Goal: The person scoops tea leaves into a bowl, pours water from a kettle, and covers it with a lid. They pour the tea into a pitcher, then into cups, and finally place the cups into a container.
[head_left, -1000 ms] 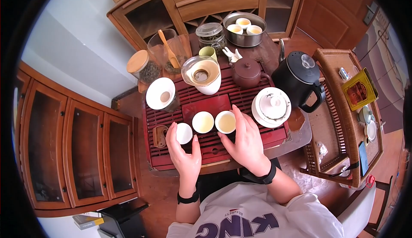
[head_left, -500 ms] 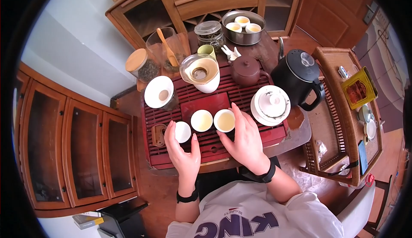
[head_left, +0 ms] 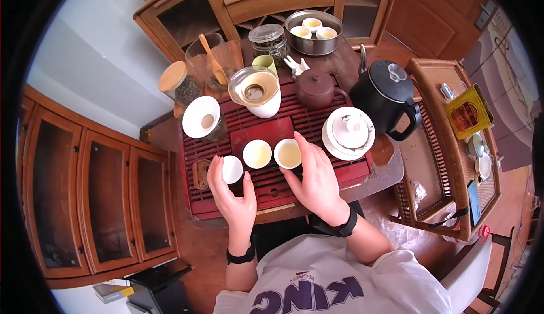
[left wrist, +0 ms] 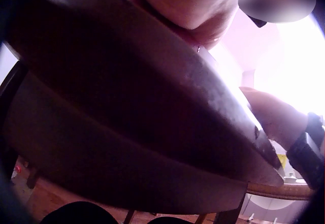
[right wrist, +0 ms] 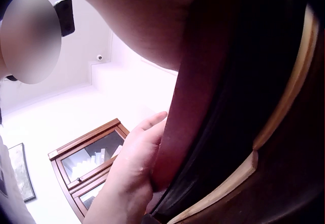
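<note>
Both of my hands were positioned at the near side of the red slatted tea tray (head_left: 260, 132), palms facing one another. My left hand (head_left: 233, 202) was spread: its fingers lay along the outer side of the first white cup (head_left: 232, 170), and its thumb stood just beside the inner side of the same cup. My right hand (head_left: 318, 181) was also spread, with its fingers extended along the outer side of the third cup (head_left: 288, 153) and its thumb at the near edge. I cannot tell how firmly either hand pressed on its cup; the wrist views showed the undersides of the hands and the table edge, with the cups hidden. The middle cup (head_left: 257, 153) stood between the hands, near the third cup. The middle and third cups contained pale yellow liquid. A wooden piece (head_left: 200, 173) lay on the tray, to the outer side of my left fingers. The white lidded bowl (head_left: 349, 130) was located to the right of my right fingertips, and the black kettle (head_left: 391, 90) stood beyond it. The brown teapot (head_left: 315, 90) was placed ahead of my right hand. A dark band (head_left: 241, 251) was fitted around my left wrist.
</note>
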The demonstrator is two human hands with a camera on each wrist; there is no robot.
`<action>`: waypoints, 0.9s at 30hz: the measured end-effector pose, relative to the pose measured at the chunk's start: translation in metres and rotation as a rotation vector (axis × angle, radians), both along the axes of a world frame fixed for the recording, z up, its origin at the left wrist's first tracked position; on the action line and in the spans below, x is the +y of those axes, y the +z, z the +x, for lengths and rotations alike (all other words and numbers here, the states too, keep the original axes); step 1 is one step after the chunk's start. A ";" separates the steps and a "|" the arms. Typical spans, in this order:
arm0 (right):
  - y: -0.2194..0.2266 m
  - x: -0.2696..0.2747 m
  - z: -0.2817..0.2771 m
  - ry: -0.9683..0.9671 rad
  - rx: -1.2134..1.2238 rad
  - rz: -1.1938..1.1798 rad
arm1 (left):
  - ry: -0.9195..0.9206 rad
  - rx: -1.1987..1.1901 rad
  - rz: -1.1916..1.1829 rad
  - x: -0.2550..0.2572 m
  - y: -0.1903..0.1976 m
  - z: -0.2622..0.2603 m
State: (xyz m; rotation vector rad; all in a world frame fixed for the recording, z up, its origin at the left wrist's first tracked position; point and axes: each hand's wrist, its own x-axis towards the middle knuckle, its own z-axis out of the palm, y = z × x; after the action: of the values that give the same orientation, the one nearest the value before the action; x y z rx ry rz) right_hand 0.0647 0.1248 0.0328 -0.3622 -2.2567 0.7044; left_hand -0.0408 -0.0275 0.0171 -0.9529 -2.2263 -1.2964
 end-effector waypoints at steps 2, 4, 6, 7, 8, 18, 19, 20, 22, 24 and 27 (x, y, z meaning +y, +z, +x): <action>0.001 0.000 0.001 0.001 0.002 -0.008 | 0.003 0.003 0.003 0.000 -0.001 0.000; 0.002 -0.001 0.002 -0.019 0.022 -0.020 | 0.006 0.006 0.016 0.000 -0.002 0.000; 0.001 -0.001 0.002 -0.015 0.017 -0.021 | 0.002 -0.009 0.023 -0.001 -0.002 0.000; 0.001 0.000 0.002 -0.015 0.015 -0.022 | -0.005 -0.023 0.032 -0.001 -0.002 0.000; 0.000 0.000 0.001 -0.013 0.015 -0.022 | -0.003 -0.023 0.032 0.000 -0.002 0.001; -0.003 -0.002 0.002 -0.021 -0.035 -0.017 | 0.013 0.008 0.010 -0.001 -0.001 0.001; -0.002 -0.002 0.001 -0.030 -0.062 -0.038 | 0.022 0.019 0.004 -0.001 -0.001 0.000; -0.001 -0.002 0.001 -0.036 -0.070 -0.040 | 0.025 0.012 -0.003 0.000 -0.001 0.000; -0.001 -0.002 0.000 -0.034 -0.057 -0.029 | 0.005 -0.005 -0.006 -0.001 -0.001 0.000; -0.003 -0.001 -0.001 -0.026 -0.044 -0.018 | -0.005 -0.014 0.001 -0.001 0.000 -0.001; -0.004 -0.001 -0.001 -0.019 -0.037 0.031 | 0.007 0.001 -0.013 -0.001 0.000 0.000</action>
State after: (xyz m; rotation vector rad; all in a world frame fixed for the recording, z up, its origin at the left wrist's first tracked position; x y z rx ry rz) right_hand 0.0639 0.1241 0.0285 -0.3843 -2.2937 0.6572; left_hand -0.0407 -0.0289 0.0175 -0.9491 -2.2379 -1.2796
